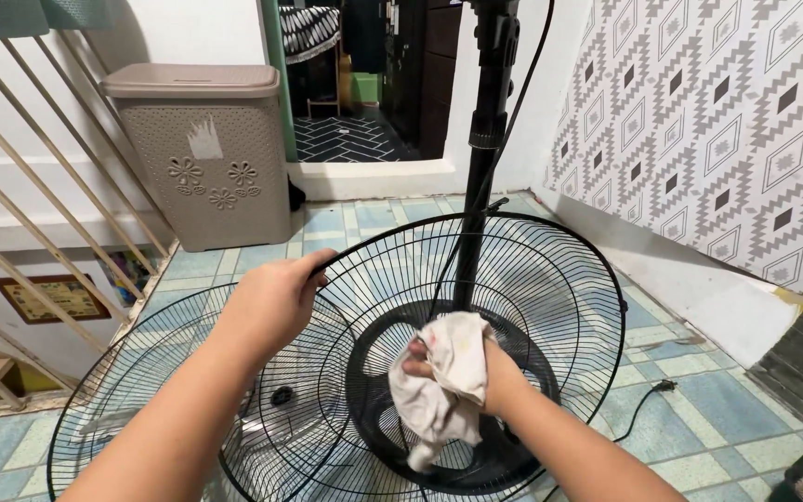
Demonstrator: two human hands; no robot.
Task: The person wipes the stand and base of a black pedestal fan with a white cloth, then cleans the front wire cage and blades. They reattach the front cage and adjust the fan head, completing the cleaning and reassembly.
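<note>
head view: blue tiled floor (717, 409) (patterned wall (717, 121)); left hand (271, 302) grips fan grille (550, 279), right hand (476, 372) clutches cloth (443, 381).

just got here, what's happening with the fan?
A person's left hand grips the rim of a black wire fan guard, holding it tilted up. The right hand presses a whitish cloth against the guard's centre. A second guard lies on the tiled floor, by the fan stand pole.

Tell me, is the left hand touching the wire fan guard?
Touching: the head view shows the left hand curled over the rim of the fan guard.
</note>
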